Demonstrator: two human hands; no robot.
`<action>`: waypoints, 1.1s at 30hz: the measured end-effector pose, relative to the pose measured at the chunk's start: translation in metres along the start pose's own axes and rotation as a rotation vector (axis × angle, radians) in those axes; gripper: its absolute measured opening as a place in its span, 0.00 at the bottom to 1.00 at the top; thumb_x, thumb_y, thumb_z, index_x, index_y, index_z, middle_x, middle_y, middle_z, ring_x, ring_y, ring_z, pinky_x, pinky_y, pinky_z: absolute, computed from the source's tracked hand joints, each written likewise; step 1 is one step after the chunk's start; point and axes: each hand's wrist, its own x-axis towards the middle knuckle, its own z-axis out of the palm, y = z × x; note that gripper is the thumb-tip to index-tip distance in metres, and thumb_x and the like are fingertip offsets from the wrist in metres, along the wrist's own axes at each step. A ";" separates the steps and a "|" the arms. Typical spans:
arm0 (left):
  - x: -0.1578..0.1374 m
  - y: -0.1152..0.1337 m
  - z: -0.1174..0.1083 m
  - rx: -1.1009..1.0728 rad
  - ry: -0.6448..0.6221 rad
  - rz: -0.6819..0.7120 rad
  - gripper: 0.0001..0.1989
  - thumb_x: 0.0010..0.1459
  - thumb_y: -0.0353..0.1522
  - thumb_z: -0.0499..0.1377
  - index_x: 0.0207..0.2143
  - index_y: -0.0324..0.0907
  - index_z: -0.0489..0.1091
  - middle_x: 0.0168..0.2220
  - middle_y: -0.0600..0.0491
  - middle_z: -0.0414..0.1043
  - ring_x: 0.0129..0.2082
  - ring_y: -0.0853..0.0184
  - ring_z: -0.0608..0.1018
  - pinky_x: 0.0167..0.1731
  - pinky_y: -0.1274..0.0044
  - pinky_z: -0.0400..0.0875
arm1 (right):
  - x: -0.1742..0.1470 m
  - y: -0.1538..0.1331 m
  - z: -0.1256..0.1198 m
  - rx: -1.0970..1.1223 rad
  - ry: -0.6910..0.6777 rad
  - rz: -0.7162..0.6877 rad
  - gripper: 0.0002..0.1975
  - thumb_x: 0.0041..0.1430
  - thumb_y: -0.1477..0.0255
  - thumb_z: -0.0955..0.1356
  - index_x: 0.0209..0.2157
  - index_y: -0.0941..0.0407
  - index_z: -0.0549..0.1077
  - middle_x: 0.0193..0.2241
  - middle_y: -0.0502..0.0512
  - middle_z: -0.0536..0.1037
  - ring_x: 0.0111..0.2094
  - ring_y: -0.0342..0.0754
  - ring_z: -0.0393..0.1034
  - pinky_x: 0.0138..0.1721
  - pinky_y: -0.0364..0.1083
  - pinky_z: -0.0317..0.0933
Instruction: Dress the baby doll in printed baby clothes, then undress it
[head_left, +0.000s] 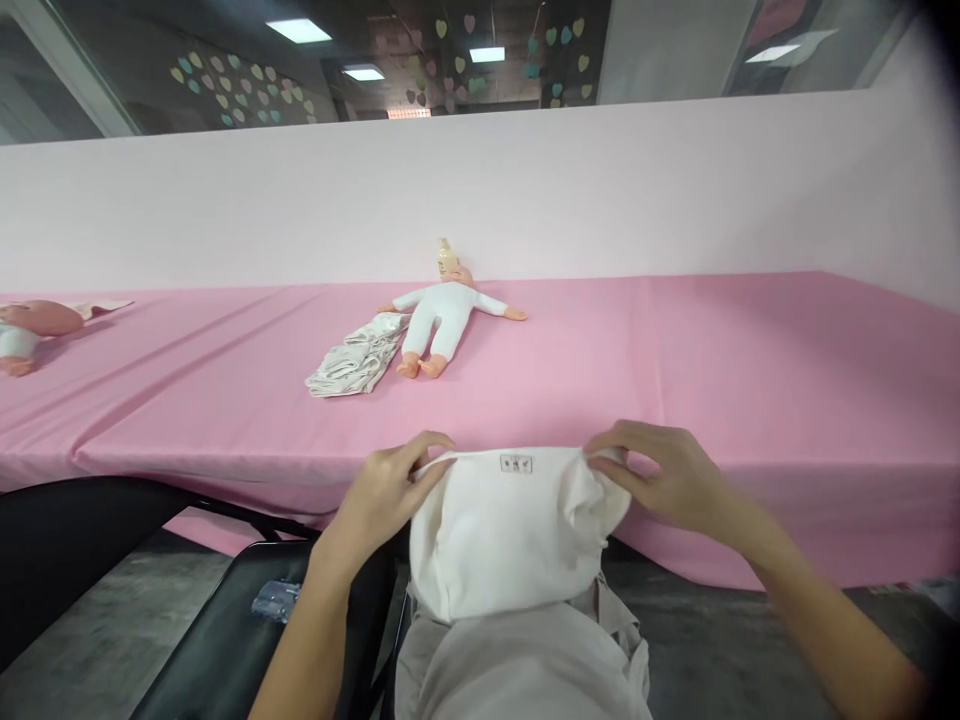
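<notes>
In front of my body hangs a white cloth garment (517,540), with a small printed mark near the middle of its top edge. My left hand (386,490) pinches its upper left corner between thumb and fingers. At the upper right corner my right hand (664,470) does the same, where the fabric is bunched in folds. The top edge is stretched nearly straight between both hands. Its lower part drapes against grey fabric (525,660) at my lap. Beyond it, a baby doll (446,310) in a white suit lies on its back, arms spread.
A pink-covered table (585,380) runs along a white wall (562,190). Folded pale cloth (356,360) lies beside the doll, and a yellowish bottle (446,255) stands behind its head. Another doll (37,320) lies far left. A black chair (217,620) holds a clear plastic item (277,600).
</notes>
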 end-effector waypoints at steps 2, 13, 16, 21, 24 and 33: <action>0.006 0.000 -0.007 0.049 0.075 0.013 0.10 0.61 0.38 0.53 0.43 0.44 0.67 0.24 0.61 0.67 0.22 0.73 0.71 0.27 0.81 0.61 | 0.004 0.004 0.003 -0.215 0.115 -0.001 0.03 0.60 0.73 0.64 0.32 0.55 0.70 0.28 0.48 0.75 0.26 0.41 0.66 0.27 0.41 0.56; 0.079 -0.031 -0.001 -0.242 -0.002 0.238 0.11 0.58 0.33 0.52 0.22 0.40 0.61 0.26 0.55 0.61 0.29 0.70 0.65 0.31 0.78 0.62 | 0.055 0.058 0.016 0.047 0.139 0.142 0.09 0.48 0.76 0.65 0.24 0.55 0.58 0.20 0.43 0.56 0.22 0.40 0.51 0.25 0.41 0.47; 0.092 -0.045 0.001 -0.257 -0.158 0.261 0.13 0.55 0.30 0.51 0.20 0.39 0.67 0.29 0.53 0.61 0.33 0.69 0.67 0.37 0.77 0.64 | 0.062 0.068 0.013 0.183 0.060 0.239 0.10 0.48 0.69 0.69 0.31 0.55 0.66 0.24 0.45 0.61 0.23 0.40 0.53 0.26 0.41 0.50; 0.094 -0.043 -0.004 -0.049 -0.413 0.226 0.20 0.56 0.27 0.46 0.46 0.41 0.72 0.43 0.50 0.68 0.44 0.65 0.71 0.49 0.72 0.64 | 0.061 0.060 0.004 0.142 -0.228 0.224 0.14 0.51 0.63 0.71 0.39 0.53 0.70 0.28 0.46 0.68 0.24 0.41 0.57 0.27 0.42 0.51; 0.093 -0.033 -0.007 0.026 -0.470 0.215 0.23 0.58 0.27 0.46 0.55 0.40 0.66 0.48 0.48 0.68 0.48 0.63 0.71 0.53 0.71 0.62 | 0.060 0.050 0.000 0.070 -0.353 0.073 0.07 0.58 0.70 0.66 0.38 0.53 0.73 0.29 0.49 0.71 0.27 0.42 0.62 0.29 0.42 0.54; 0.074 -0.007 -0.017 -0.061 -0.513 0.195 0.25 0.61 0.34 0.49 0.61 0.43 0.58 0.60 0.46 0.62 0.58 0.59 0.67 0.54 0.69 0.64 | 0.049 0.030 -0.007 -0.567 -0.480 -0.114 0.10 0.61 0.75 0.64 0.39 0.56 0.77 0.33 0.55 0.77 0.34 0.49 0.72 0.31 0.45 0.58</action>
